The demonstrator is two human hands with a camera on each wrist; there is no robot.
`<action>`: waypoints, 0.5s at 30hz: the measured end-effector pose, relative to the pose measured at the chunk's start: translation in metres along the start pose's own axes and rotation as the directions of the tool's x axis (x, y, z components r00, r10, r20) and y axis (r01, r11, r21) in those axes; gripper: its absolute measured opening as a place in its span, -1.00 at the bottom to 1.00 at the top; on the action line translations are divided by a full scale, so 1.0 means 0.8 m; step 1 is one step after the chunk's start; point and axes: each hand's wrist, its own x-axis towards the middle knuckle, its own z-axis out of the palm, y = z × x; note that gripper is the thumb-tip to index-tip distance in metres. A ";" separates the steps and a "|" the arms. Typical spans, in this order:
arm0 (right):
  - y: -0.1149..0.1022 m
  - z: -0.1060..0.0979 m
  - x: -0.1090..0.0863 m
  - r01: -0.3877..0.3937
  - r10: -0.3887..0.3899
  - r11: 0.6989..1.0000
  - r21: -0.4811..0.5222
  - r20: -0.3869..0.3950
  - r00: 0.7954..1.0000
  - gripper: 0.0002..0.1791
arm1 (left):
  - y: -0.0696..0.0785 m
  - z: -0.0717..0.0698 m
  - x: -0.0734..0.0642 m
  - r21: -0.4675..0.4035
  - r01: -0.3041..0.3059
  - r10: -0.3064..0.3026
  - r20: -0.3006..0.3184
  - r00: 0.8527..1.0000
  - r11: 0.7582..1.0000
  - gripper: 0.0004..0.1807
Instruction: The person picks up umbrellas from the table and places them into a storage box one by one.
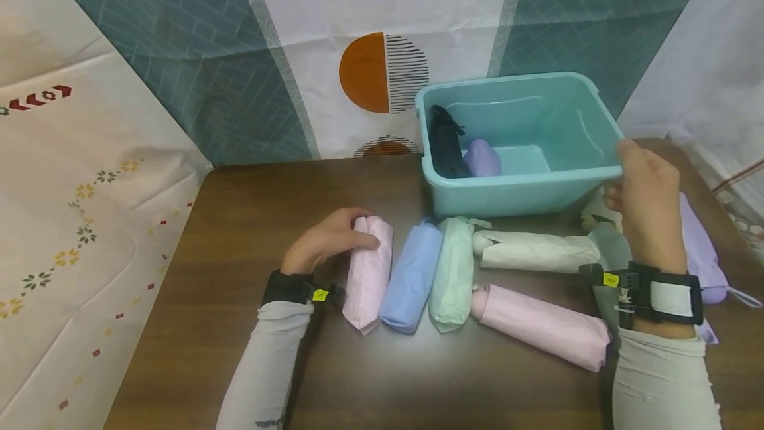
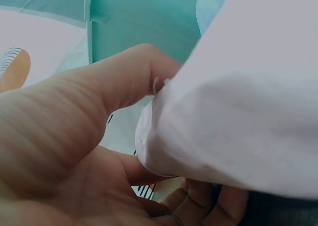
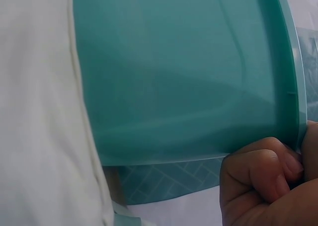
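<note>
My left hand (image 1: 331,239) pinches the far end of a pale pink folded umbrella in its sleeve (image 1: 367,284), the leftmost of a row on the table. In the left wrist view its thumb and fingers lie on either side of the umbrella's end (image 2: 238,131). With curled fingers my right hand (image 1: 650,201) grips the near right corner of a teal plastic bin (image 1: 495,199); the right wrist view shows the fingers (image 3: 263,174) bent at the rim. Inside the bin, at its left end, are a black folded umbrella (image 1: 444,144) and a purple bundle (image 1: 482,158).
Beside the held umbrella lie a blue (image 1: 412,277) and a mint green (image 1: 451,277) one. Further right are a white umbrella (image 1: 531,252) and a second pink one (image 1: 543,327). A purple one (image 1: 698,244) lies beyond my right wrist. Patterned cloth hangs behind the wooden table (image 1: 197,324).
</note>
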 end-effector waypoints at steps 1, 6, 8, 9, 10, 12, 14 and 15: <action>0.000 0.000 0.000 0.000 0.000 1.000 -0.009 -0.001 1.000 -0.55 | 0.000 0.000 0.000 0.001 0.004 -0.004 0.002 1.000 1.000 -0.27; -0.001 0.001 0.001 0.001 -0.001 1.000 -0.017 -0.002 1.000 -0.54 | 0.003 0.001 0.002 0.012 0.011 -0.012 0.015 1.000 1.000 -0.37; -0.001 -0.001 0.001 -0.003 0.003 1.000 -0.026 -0.005 1.000 -0.53 | 0.004 0.002 0.001 0.020 0.011 -0.011 0.021 1.000 1.000 -0.37; 0.000 -0.001 0.001 -0.008 0.007 0.999 -0.040 -0.008 1.000 -0.53 | 0.004 0.002 0.001 0.023 0.008 -0.008 0.026 1.000 1.000 -0.36; 0.000 -0.002 0.001 -0.010 0.010 0.999 -0.042 -0.010 1.000 -0.52 | 0.003 0.002 0.001 0.024 0.006 -0.006 0.029 1.000 1.000 -0.34; 0.000 -0.003 0.001 -0.015 0.014 0.999 -0.049 -0.011 1.000 -0.51 | 0.003 0.001 -0.001 0.022 0.005 -0.006 0.032 0.999 1.000 -0.30; 0.000 -0.003 0.000 -0.016 0.016 0.998 -0.058 -0.011 1.000 -0.51 | 0.003 -0.001 -0.003 0.017 -0.003 0.003 0.034 0.999 1.000 -0.29; 0.000 -0.003 0.000 -0.016 0.016 0.998 -0.062 -0.010 1.000 -0.50 | 0.003 -0.001 -0.003 0.012 -0.010 0.010 0.030 1.000 1.000 -0.29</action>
